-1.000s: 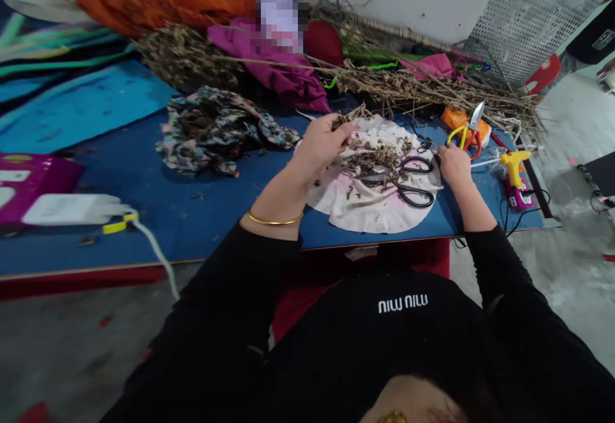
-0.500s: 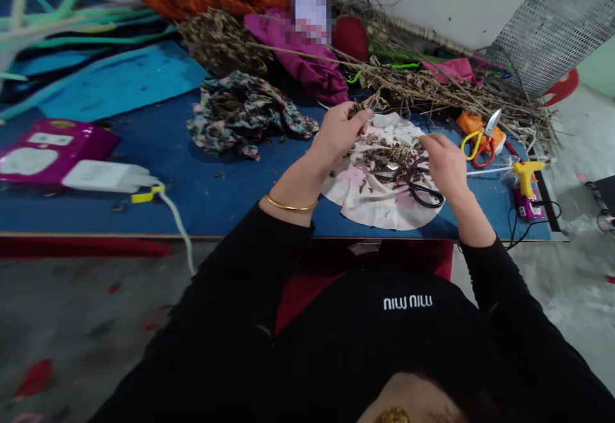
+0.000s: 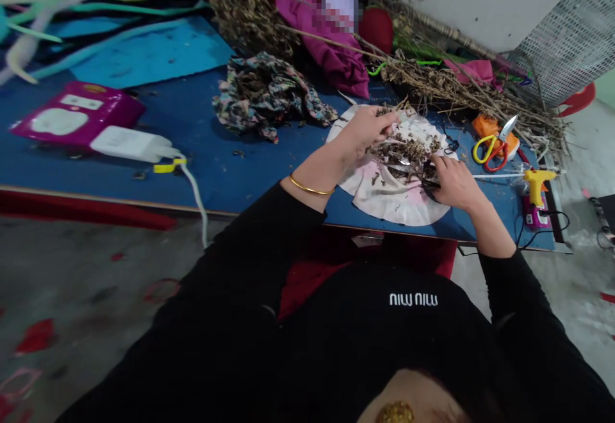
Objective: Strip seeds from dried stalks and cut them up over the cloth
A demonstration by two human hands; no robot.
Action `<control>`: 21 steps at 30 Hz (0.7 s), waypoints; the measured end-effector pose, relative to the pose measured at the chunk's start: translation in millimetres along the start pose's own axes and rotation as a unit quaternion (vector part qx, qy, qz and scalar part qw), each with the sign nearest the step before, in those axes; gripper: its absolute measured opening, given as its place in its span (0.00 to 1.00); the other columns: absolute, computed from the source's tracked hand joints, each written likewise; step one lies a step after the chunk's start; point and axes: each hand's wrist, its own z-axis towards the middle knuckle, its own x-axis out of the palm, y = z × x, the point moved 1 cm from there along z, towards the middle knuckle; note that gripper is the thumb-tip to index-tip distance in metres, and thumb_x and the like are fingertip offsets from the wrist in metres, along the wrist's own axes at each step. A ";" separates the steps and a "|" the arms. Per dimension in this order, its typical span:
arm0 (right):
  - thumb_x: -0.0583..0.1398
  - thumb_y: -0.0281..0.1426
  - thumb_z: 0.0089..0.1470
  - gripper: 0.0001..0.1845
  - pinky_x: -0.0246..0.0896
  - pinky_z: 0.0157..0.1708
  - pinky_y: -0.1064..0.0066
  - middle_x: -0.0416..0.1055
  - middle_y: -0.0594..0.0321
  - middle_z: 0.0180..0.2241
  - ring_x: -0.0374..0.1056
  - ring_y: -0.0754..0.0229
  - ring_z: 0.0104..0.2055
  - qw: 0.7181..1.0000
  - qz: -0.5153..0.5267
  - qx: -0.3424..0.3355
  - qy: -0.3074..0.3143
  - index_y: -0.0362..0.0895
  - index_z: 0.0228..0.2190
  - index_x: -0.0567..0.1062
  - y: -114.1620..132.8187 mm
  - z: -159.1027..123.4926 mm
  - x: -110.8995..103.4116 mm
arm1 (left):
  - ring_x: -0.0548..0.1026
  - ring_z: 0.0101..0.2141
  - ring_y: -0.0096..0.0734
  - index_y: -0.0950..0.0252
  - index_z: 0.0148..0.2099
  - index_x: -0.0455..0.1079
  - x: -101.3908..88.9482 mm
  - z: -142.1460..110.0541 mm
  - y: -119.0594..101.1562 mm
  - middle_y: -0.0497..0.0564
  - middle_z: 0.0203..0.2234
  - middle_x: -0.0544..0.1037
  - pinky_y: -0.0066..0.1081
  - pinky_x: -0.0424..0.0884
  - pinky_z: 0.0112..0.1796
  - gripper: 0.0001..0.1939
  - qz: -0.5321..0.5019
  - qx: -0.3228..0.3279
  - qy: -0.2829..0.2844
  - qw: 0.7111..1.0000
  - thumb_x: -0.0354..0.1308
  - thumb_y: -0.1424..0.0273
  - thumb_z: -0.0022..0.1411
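Note:
My left hand point(image 3: 366, 129) pinches a bunch of dried plant sprigs point(image 3: 390, 115) above a round white and pink cloth point(image 3: 391, 200) that lies on the blue tabletop point(image 3: 182, 128). A pile of dried bits point(image 3: 408, 150) sits on the cloth. My right hand point(image 3: 454, 182) lies on top of the black scissors point(image 3: 429, 182), fingers curled over their handles, so most of the scissors is hidden.
Long dried branches point(image 3: 461, 93) run along the wall. Yellow and red scissors point(image 3: 492, 144) and a yellow glue gun point(image 3: 535, 182) lie at the right. A patterned fabric heap point(image 3: 269, 93), magenta cloth point(image 3: 336, 58), a purple pack point(image 3: 72, 115) and a white adapter point(image 3: 132, 144) lie further left.
My right hand came from the table's right side to the cloth and settled on the black scissors. My left hand kept its sprigs. The view swung left and down.

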 end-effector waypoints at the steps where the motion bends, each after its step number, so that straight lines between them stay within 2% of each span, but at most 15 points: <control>1: 0.60 0.31 0.50 0.44 0.62 0.57 0.51 0.70 0.36 0.58 0.67 0.36 0.58 1.000 0.009 -0.009 0.001 0.30 0.67 0.60 -2.0 1.6 0.8 | 0.68 0.27 0.28 0.65 0.41 0.69 2.6 0.7 2.3 0.51 0.27 0.65 0.32 0.61 0.29 0.15 -0.007 -0.026 0.020 0.999 0.63 0.57 0.69; 3: 0.59 0.29 0.49 0.45 0.64 0.54 0.53 0.70 0.37 0.58 0.68 0.38 0.57 0.999 0.030 -0.016 0.010 0.30 0.67 0.60 -5.2 2.1 1.4 | 0.63 0.25 0.25 0.64 0.40 0.68 6.7 2.7 7.0 0.49 0.26 0.64 0.31 0.57 0.28 0.18 -0.023 -0.078 0.043 0.996 0.61 0.53 0.70; 4: 0.58 0.28 0.49 0.44 0.65 0.52 0.55 0.70 0.38 0.57 0.70 0.39 0.55 0.999 0.038 -0.012 0.015 0.32 0.68 0.60 -6.5 1.0 1.3 | 0.61 0.24 0.24 0.63 0.40 0.67 7.7 4.3 9.1 0.48 0.25 0.63 0.31 0.55 0.27 0.19 -0.034 -0.090 0.037 0.995 0.61 0.51 0.70; 8: 0.56 0.27 0.51 0.42 0.65 0.44 0.60 0.72 0.43 0.57 0.73 0.45 0.48 0.999 0.037 0.007 0.020 0.39 0.68 0.62 -7.7 -6.9 -2.9 | 0.54 0.23 0.24 0.61 0.37 0.64 6.5 12.3 17.2 0.46 0.24 0.61 0.31 0.51 0.26 0.18 -0.067 -0.090 0.000 0.994 0.59 0.53 0.71; 12: 0.58 0.35 0.58 0.36 0.61 0.37 0.64 0.78 0.51 0.48 0.74 0.47 0.45 0.999 -0.014 0.031 0.019 0.46 0.67 0.67 -1.6 -8.8 -12.6 | 0.54 0.21 0.23 0.60 0.35 0.63 5.2 16.8 21.6 0.46 0.24 0.62 0.32 0.49 0.25 0.18 -0.074 -0.074 0.000 0.995 0.61 0.53 0.69; 16: 0.59 0.41 0.60 0.32 0.56 0.33 0.66 0.78 0.52 0.45 0.73 0.50 0.41 0.998 -0.038 0.045 -0.006 0.49 0.64 0.72 -0.4 -7.0 -24.1 | 0.53 0.20 0.20 0.62 0.36 0.65 6.8 16.3 20.0 0.45 0.24 0.62 0.29 0.48 0.23 0.12 -0.091 -0.085 -0.008 0.992 0.58 0.61 0.71; 18: 0.61 0.42 0.57 0.31 0.56 0.33 0.66 0.79 0.53 0.44 0.73 0.50 0.42 0.999 -0.016 0.038 -0.020 0.49 0.61 0.75 -9.2 -10.2 -28.8 | 0.53 0.19 0.20 0.62 0.37 0.65 7.1 16.1 19.1 0.45 0.23 0.62 0.27 0.47 0.22 0.10 -0.097 -0.086 -0.007 0.992 0.57 0.64 0.72; 21: 0.63 0.42 0.53 0.29 0.59 0.35 0.67 0.79 0.55 0.41 0.73 0.51 0.40 0.997 0.058 0.038 -0.036 0.48 0.56 0.78 -35.1 -23.3 -33.1 | 0.53 0.19 0.19 0.61 0.37 0.64 7.3 16.3 19.1 0.44 0.23 0.62 0.26 0.48 0.22 0.12 -0.079 -0.078 -0.003 0.994 0.58 0.63 0.72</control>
